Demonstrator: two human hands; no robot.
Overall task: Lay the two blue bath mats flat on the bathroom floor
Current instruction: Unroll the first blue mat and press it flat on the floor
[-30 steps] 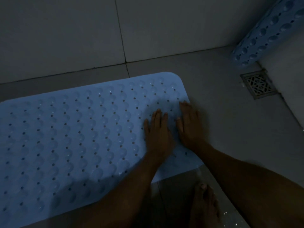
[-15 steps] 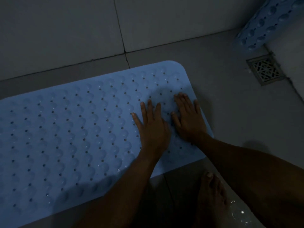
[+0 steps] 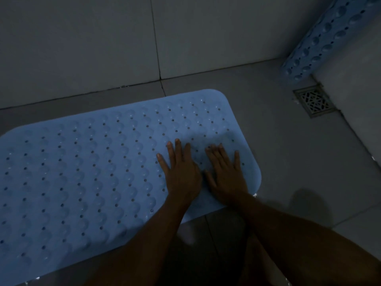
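Observation:
One blue bath mat [image 3: 92,172], dotted with holes and bumps, lies flat on the grey tiled floor and runs off the left edge of the view. My left hand [image 3: 181,172] presses palm-down on its right end with fingers straight and spread. Just to the right, my right hand [image 3: 225,174] also lies flat on the mat, close to its rounded right edge. The second blue bath mat [image 3: 329,36] is rolled into a tube and leans in the far right corner, its top cut off by the frame.
A square metal floor drain [image 3: 314,102] sits in the floor below the rolled mat, near the right wall. A grey tiled wall [image 3: 103,48] runs along the far side of the flat mat. Bare floor [image 3: 288,162] lies between mat and drain.
Both hands have slid left and toward me along the mat's right end, fingers spreading wider. The view has shifted, so my foot is out of sight now.

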